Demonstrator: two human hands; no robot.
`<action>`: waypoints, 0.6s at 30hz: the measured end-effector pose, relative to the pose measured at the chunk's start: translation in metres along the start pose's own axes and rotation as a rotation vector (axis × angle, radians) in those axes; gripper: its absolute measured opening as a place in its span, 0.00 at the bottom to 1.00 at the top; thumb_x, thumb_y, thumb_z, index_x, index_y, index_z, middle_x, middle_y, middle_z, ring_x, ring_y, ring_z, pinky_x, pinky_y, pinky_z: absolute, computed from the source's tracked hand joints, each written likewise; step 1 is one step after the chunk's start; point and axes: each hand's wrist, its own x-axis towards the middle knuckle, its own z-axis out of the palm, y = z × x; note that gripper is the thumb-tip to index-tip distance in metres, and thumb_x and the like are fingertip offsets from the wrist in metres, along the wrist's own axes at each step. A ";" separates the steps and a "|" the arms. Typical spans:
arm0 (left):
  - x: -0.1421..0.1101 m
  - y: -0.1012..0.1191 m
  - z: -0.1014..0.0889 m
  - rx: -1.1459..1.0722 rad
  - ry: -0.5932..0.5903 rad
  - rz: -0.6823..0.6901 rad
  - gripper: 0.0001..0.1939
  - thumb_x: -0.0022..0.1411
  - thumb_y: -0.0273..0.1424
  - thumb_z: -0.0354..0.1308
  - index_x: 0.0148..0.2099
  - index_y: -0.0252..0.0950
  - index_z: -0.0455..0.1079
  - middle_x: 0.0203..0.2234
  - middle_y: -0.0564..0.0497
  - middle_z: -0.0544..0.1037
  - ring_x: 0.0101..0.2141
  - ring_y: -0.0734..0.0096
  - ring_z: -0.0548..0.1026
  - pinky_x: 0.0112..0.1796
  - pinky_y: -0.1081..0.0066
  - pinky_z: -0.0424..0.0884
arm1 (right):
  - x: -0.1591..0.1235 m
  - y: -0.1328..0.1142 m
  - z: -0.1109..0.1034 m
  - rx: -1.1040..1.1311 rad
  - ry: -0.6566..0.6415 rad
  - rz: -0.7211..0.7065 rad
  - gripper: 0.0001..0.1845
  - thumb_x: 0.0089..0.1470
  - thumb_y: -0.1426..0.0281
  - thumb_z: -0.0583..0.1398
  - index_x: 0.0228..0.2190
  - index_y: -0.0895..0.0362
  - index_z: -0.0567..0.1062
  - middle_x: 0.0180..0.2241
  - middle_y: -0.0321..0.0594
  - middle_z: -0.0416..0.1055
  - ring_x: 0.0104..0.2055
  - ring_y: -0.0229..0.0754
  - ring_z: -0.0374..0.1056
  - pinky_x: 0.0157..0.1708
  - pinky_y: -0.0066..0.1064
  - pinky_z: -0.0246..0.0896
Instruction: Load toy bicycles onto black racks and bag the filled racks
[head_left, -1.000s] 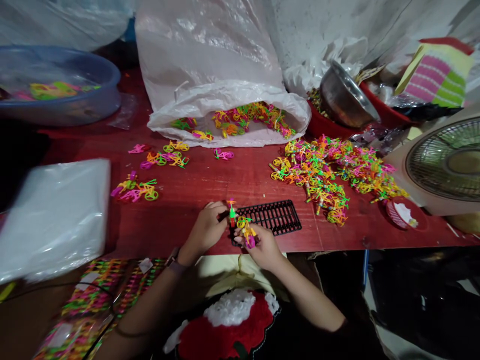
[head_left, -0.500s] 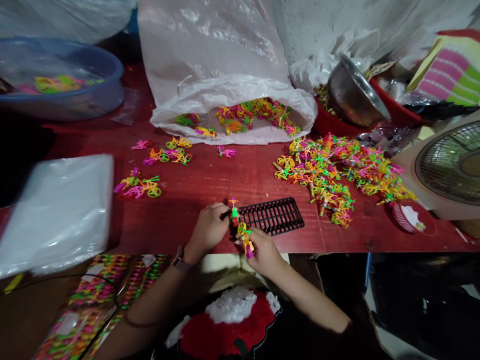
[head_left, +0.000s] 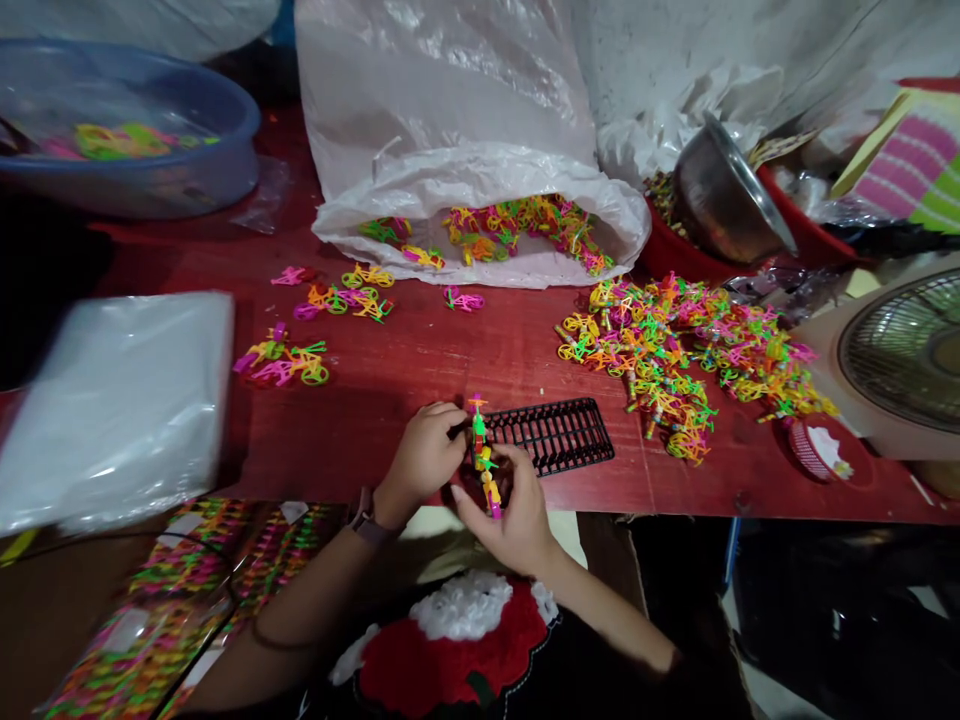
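Covering the red table (head_left: pixel 450 360), neon toy bicycles (head_left: pixel 675 365)

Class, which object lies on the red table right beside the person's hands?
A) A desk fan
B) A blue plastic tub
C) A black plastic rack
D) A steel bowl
C: the black plastic rack lies on the red table right beside the left hand and the right hand.
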 end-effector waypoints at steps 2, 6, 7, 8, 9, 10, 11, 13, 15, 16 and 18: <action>0.000 0.001 -0.001 0.001 -0.003 0.000 0.11 0.61 0.23 0.55 0.30 0.37 0.76 0.29 0.47 0.79 0.35 0.63 0.76 0.41 0.66 0.71 | -0.001 0.000 0.006 -0.020 0.027 -0.024 0.25 0.61 0.67 0.65 0.57 0.54 0.67 0.49 0.52 0.75 0.50 0.51 0.75 0.50 0.45 0.74; 0.000 0.003 -0.003 0.005 -0.007 0.002 0.10 0.62 0.24 0.56 0.31 0.37 0.76 0.30 0.48 0.79 0.35 0.64 0.76 0.40 0.67 0.71 | 0.000 0.005 0.014 -0.051 0.069 -0.129 0.23 0.64 0.72 0.58 0.59 0.54 0.68 0.49 0.52 0.77 0.52 0.53 0.76 0.54 0.48 0.73; 0.000 0.003 -0.003 0.004 -0.006 0.002 0.10 0.62 0.24 0.56 0.31 0.37 0.76 0.30 0.48 0.79 0.35 0.64 0.76 0.40 0.67 0.71 | 0.000 0.006 0.015 -0.063 0.078 -0.148 0.23 0.64 0.72 0.58 0.60 0.53 0.68 0.49 0.52 0.77 0.52 0.53 0.76 0.53 0.48 0.74; 0.000 0.003 -0.003 0.003 -0.004 0.002 0.10 0.62 0.24 0.56 0.31 0.37 0.76 0.30 0.48 0.79 0.35 0.64 0.76 0.40 0.67 0.71 | 0.000 0.007 0.016 -0.079 0.088 -0.158 0.24 0.64 0.72 0.58 0.60 0.53 0.67 0.49 0.52 0.77 0.51 0.53 0.76 0.53 0.48 0.74; 0.000 0.004 -0.003 0.002 -0.001 0.000 0.10 0.62 0.24 0.56 0.31 0.37 0.76 0.30 0.48 0.79 0.35 0.64 0.76 0.39 0.67 0.71 | -0.001 0.008 0.016 -0.096 0.092 -0.161 0.25 0.64 0.71 0.59 0.61 0.53 0.66 0.50 0.52 0.77 0.52 0.52 0.76 0.53 0.47 0.74; 0.000 0.004 -0.003 0.001 0.001 -0.001 0.10 0.62 0.24 0.56 0.31 0.37 0.76 0.29 0.48 0.79 0.34 0.64 0.76 0.39 0.67 0.70 | -0.003 0.009 0.015 -0.105 0.090 -0.156 0.26 0.64 0.70 0.60 0.61 0.52 0.65 0.51 0.52 0.77 0.52 0.52 0.76 0.53 0.46 0.74; 0.000 0.004 -0.003 -0.001 0.004 -0.003 0.10 0.62 0.24 0.56 0.31 0.37 0.76 0.29 0.48 0.79 0.34 0.64 0.76 0.38 0.67 0.70 | -0.005 0.009 0.014 -0.105 0.082 -0.142 0.27 0.64 0.69 0.61 0.62 0.52 0.64 0.51 0.52 0.76 0.52 0.52 0.76 0.52 0.46 0.75; 0.000 0.003 -0.002 -0.005 0.005 -0.006 0.10 0.62 0.23 0.56 0.31 0.37 0.76 0.29 0.48 0.79 0.34 0.64 0.76 0.37 0.68 0.69 | -0.009 0.012 0.010 -0.081 0.049 -0.101 0.29 0.62 0.68 0.63 0.63 0.53 0.63 0.52 0.52 0.76 0.50 0.51 0.76 0.50 0.43 0.76; -0.001 0.002 -0.001 -0.009 0.004 -0.005 0.10 0.61 0.22 0.56 0.30 0.37 0.76 0.30 0.48 0.79 0.34 0.64 0.76 0.38 0.67 0.69 | -0.013 0.017 0.006 -0.066 0.012 -0.084 0.27 0.62 0.69 0.62 0.61 0.54 0.64 0.49 0.50 0.76 0.45 0.49 0.76 0.45 0.41 0.76; -0.001 0.002 -0.001 -0.009 0.005 -0.006 0.10 0.61 0.22 0.56 0.30 0.37 0.76 0.30 0.48 0.79 0.35 0.64 0.76 0.38 0.67 0.69 | -0.014 0.020 0.005 -0.070 -0.003 -0.092 0.24 0.63 0.70 0.61 0.59 0.54 0.66 0.46 0.49 0.76 0.44 0.48 0.76 0.44 0.41 0.75; -0.001 0.003 0.000 -0.009 0.009 -0.008 0.10 0.60 0.22 0.56 0.31 0.37 0.76 0.30 0.48 0.80 0.35 0.63 0.76 0.39 0.66 0.69 | -0.016 0.024 0.004 -0.091 -0.032 -0.122 0.15 0.63 0.72 0.59 0.52 0.54 0.71 0.42 0.47 0.76 0.43 0.49 0.74 0.43 0.41 0.74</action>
